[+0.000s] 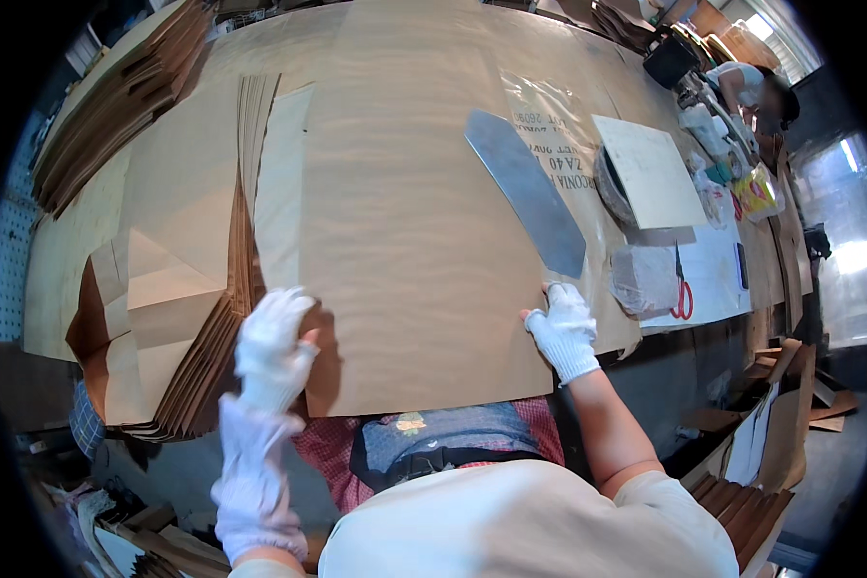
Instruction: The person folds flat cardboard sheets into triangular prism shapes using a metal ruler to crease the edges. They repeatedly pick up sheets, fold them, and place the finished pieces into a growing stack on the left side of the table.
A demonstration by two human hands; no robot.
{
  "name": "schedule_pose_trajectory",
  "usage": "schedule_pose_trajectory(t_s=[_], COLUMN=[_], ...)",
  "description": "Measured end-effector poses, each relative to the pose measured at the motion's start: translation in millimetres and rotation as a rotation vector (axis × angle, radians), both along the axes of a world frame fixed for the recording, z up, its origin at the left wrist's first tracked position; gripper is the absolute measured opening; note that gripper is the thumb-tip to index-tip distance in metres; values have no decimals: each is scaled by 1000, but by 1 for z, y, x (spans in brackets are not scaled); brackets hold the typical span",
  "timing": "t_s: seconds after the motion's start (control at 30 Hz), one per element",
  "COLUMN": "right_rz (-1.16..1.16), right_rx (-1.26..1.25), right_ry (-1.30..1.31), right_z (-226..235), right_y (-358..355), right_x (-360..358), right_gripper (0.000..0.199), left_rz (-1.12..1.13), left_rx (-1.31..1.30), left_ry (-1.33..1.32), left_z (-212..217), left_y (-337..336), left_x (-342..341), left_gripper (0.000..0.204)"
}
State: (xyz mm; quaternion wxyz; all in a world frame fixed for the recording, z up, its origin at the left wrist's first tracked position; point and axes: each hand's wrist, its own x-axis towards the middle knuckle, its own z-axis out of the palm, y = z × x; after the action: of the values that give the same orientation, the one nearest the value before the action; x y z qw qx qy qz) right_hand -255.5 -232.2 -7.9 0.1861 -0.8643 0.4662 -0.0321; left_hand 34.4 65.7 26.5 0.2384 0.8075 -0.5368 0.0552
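A long sheet of brown paper lies flat in front of me, its near edge at my lap. My left hand, in a white glove with bare fingertips, hovers at the sheet's near left edge and casts a shadow on it. Its fingers are loosely bent, thumb apart, with nothing visible in them. My right hand, gloved alike, rests at the sheet's right edge, thumb and fingers apart. Just beyond it, a grey metal plate with angled ends lies slantwise on the paper.
Folded brown paper bags are stacked at left, with another paper stack behind. At right are a pale board on a round object, red-handled scissors and a plastic-wrapped bundle. Another person works at far right.
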Motion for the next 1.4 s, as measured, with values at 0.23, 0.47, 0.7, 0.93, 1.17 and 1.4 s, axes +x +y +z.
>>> schedule_pose_trajectory(t_s=[0.23, 0.47, 0.7, 0.93, 1.17, 1.4], right_rz=[-136, -232, -189, 80, 662, 9], right_rx=[119, 329, 545, 270, -424, 361], right_ry=[70, -211, -457, -580, -421, -347], right_z=[8, -9, -27, -15, -43, -1], right_y=[-7, -31, -53, -43, -42, -44], right_x=[10, 0, -21, -13, -35, 3], right_gripper=[39, 20, 17, 21, 22, 21], left_rz=[12, 44, 41, -18, -266, 532], left_rx=[58, 51, 62, 28, 376, 378], left_ry=[-71, -101, -51, 25, 155, 659], left_z=[-43, -49, -46, -45, -2, -13], left_y=[-32, -32, -34, -23, -12, -24], left_x=[-3, -4, -9, 2, 33, 26], left_gripper=[54, 55, 54, 49, 56, 21])
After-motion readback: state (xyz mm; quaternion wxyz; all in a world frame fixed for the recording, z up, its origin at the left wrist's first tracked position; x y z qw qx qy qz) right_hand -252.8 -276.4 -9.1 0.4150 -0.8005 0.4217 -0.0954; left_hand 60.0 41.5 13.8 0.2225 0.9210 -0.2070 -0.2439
